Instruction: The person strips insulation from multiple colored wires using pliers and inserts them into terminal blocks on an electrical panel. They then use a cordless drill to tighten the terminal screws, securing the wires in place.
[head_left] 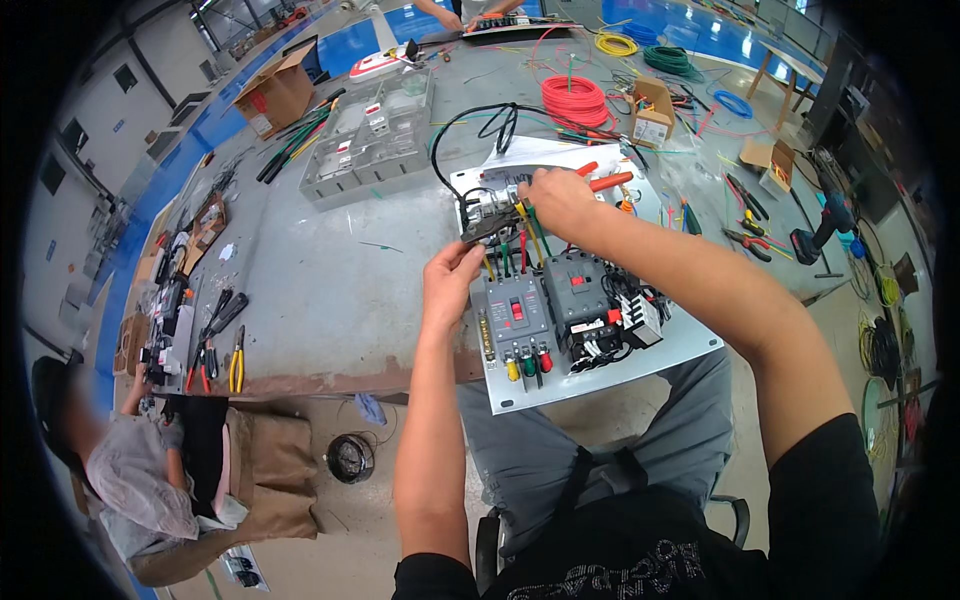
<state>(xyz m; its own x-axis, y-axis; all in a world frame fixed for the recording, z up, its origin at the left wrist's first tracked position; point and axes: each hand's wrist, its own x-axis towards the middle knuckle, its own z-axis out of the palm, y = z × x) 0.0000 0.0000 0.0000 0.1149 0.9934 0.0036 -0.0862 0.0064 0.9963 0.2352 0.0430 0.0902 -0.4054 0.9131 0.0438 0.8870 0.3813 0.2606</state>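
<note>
A light metal mounting plate (690,352) leans from the table edge onto my lap, carrying electrical parts. My left hand (450,283) pinches a dark, flat tool-like piece (487,227) between thumb and fingers over its upper left part. Closed fingers of my right hand (562,207) sit beside upright yellow and green wires (531,222); what they grip is hidden. Red tool handles (612,181) show just beyond that hand; whether they join the dark piece I cannot tell. Below are a grey circuit breaker (516,312) with coloured terminal caps and a second breaker (577,285).
Grey plastic trays (365,150) lie at the back left, near a cardboard box (274,92). A red wire coil (574,101) rests behind the plate. Pliers (237,360), a cordless drill (824,224) and small boxes line the sides. A co-worker (135,465) sits at left; another person's hands (450,18) work opposite.
</note>
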